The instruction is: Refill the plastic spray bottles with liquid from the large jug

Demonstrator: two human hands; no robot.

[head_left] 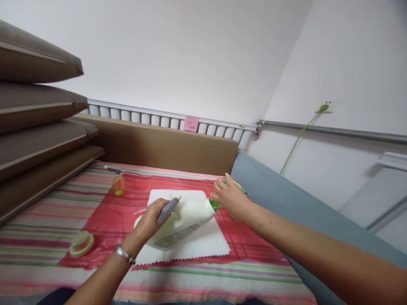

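Note:
My left hand [151, 221] grips the grey handle of a pale green bottle [181, 224] that lies tilted over a white cloth [203, 243]. The bottle's green neck [214, 205] points right. My right hand [227, 196] reaches past that neck with fingers curled near a small round pale green object [238, 184] at the cloth's far right; whether it holds this is unclear. A bracelet [124, 254] sits on my left wrist.
A red sheet [121, 212] covers a striped bedspread [41, 241]. A small yellow spray bottle [118, 184] lies at the back left, a round pale lid [82, 243] at the front left. Brown cushions [38, 123] are stacked left, a grey mattress edge [286, 199] right.

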